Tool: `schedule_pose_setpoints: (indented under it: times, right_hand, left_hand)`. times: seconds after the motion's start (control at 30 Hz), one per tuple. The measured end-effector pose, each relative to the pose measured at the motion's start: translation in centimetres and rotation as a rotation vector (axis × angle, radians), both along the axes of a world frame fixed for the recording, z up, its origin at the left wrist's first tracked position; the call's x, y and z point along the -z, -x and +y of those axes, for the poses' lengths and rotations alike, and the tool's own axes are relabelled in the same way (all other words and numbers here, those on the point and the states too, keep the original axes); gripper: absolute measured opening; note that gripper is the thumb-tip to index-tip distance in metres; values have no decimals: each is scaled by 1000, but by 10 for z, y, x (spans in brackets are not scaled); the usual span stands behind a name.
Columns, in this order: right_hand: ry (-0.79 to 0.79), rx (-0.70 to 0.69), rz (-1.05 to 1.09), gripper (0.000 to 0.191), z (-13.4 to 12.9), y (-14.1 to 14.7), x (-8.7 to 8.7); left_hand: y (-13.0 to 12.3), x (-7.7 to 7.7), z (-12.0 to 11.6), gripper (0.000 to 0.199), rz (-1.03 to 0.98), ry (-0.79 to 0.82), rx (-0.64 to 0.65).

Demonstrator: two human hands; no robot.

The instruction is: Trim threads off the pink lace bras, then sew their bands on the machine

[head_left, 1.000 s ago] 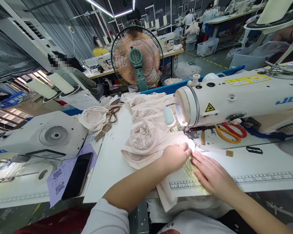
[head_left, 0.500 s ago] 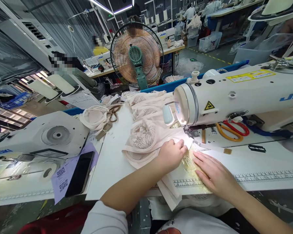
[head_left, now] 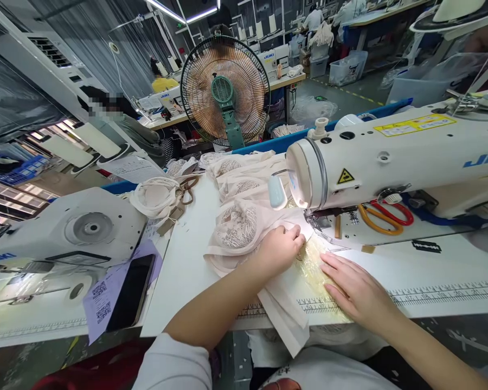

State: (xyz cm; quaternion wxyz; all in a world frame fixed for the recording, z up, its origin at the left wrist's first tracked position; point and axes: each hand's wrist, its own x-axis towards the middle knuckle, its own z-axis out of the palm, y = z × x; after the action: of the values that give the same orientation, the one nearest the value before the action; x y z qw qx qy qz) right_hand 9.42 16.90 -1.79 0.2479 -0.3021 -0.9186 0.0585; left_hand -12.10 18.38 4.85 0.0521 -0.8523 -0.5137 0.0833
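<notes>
A beige bra with lace cups (head_left: 238, 227) lies on the white sewing table, left of the needle area of a white sewing machine (head_left: 350, 162). My left hand (head_left: 280, 249) is closed on the bra's fabric edge, just in front of the lit presser foot (head_left: 315, 219). A loose fabric strip (head_left: 287, 319) hangs from under that wrist over the table's front edge. My right hand (head_left: 355, 290) rests flat, fingers stretched out, at the side of a shiny yellowish see-through patch (head_left: 313, 265) on the tabletop. It holds nothing.
Scissors with orange and red handles (head_left: 384, 219) and a black razor blade (head_left: 426, 246) lie right of the needle. More beige bras (head_left: 244, 173) are piled behind. A second machine (head_left: 65, 233), a phone (head_left: 130, 292) and a fan (head_left: 223, 89) stand left and ahead.
My left hand has drawn the fabric a little left and away from the presser foot. The hanging strip has shifted slightly. My right hand stays nearly still.
</notes>
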Motion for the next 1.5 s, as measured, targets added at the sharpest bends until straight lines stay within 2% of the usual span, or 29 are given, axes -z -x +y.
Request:
schedule_pose_setpoints:
  times: [0.33, 0.6, 0.8, 0.9, 1.03, 1.2, 1.3, 1.4, 1.5]
  right_hand:
    - [13, 7, 42, 31, 2, 3, -5]
    - [58, 4, 96, 29, 1, 2, -3]
    - [89, -26, 149, 25, 0, -2, -8]
    - [100, -26, 173, 23, 2, -16, -19]
    - [104, 66, 219, 22, 11, -42, -28]
    - [164, 166, 217, 26, 15, -70, -20]
    - [236, 189, 217, 26, 6, -77, -14]
    - [319, 129, 215, 20, -14, -67, -19]
    - [286, -86, 209, 19, -41, -36, -28]
  left_hand:
    - [10, -1, 22, 36, -2, 60, -57]
    - [11, 0, 24, 33, -1, 31, -100]
    - [6, 1, 14, 36, -16, 19, -102]
    - [4, 2, 6, 35, -39, 18, -93]
    - [1, 3, -8, 31, -70, 11, -101]
    - [-10, 0, -25, 22, -114, 9, -47]
    - [-12, -8, -32, 21, -122, 4, -39]
    - [1, -22, -39, 26, -111, -48, -85]
    - [27, -32, -47, 38, -77, -161, -221]
